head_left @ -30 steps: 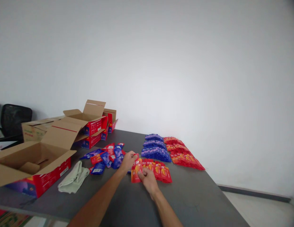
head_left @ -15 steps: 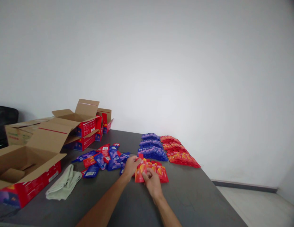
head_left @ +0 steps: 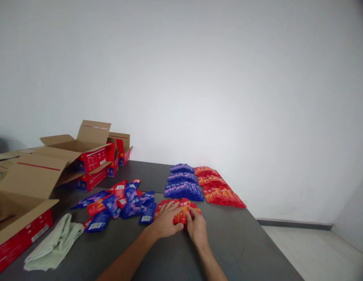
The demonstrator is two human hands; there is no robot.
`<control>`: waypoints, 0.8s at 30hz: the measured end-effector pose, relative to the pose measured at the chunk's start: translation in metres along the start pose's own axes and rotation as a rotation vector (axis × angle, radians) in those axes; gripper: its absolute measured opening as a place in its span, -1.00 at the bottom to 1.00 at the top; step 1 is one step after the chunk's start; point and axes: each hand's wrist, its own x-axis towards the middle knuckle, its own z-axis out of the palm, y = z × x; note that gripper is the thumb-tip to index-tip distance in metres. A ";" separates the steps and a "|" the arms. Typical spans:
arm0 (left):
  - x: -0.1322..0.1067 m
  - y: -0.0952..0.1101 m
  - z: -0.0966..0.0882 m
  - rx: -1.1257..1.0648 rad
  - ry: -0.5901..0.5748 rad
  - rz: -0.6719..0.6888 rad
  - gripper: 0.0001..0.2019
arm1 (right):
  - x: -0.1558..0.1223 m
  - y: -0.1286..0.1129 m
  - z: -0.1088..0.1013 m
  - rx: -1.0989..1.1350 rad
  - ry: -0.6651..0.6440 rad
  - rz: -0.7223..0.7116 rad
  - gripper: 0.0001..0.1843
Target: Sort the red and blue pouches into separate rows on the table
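My left hand (head_left: 166, 220) lies flat with fingers stretched over a row of red packets (head_left: 181, 208) on the dark grey table (head_left: 234, 249). My right hand (head_left: 196, 226) rests beside it, fingertips pressing on the same red packets. A loose heap of blue and red packets (head_left: 119, 201) lies just left of my hands. Beyond them sit a tidy row of blue packets (head_left: 183, 183) and a tidy row of red packets (head_left: 218, 189).
Open cardboard boxes with red sides stand at the left: a near box (head_left: 20, 203) and a far stack of boxes (head_left: 87, 156). A pale green cloth (head_left: 52, 244) lies at the front left. The table's right edge drops to a light floor (head_left: 316, 253).
Both hands lowered the red packet they held onto the row of red packets and now press flat on it. The view has turned right, so the boxes slid left.
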 end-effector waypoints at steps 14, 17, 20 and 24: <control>-0.005 0.001 0.014 0.102 -0.016 -0.020 -0.33 | -0.010 0.007 -0.018 -0.481 -0.163 -0.217 -0.53; -0.011 -0.002 0.019 0.115 0.029 -0.073 -0.25 | -0.014 0.012 -0.013 -0.462 -0.270 -0.169 -0.45; -0.017 -0.005 0.026 0.122 0.031 -0.117 -0.23 | -0.016 0.016 -0.009 -0.459 -0.326 -0.145 -0.37; -0.016 -0.005 0.038 0.143 0.027 -0.194 -0.31 | -0.016 0.017 -0.005 -0.474 -0.339 -0.104 -0.36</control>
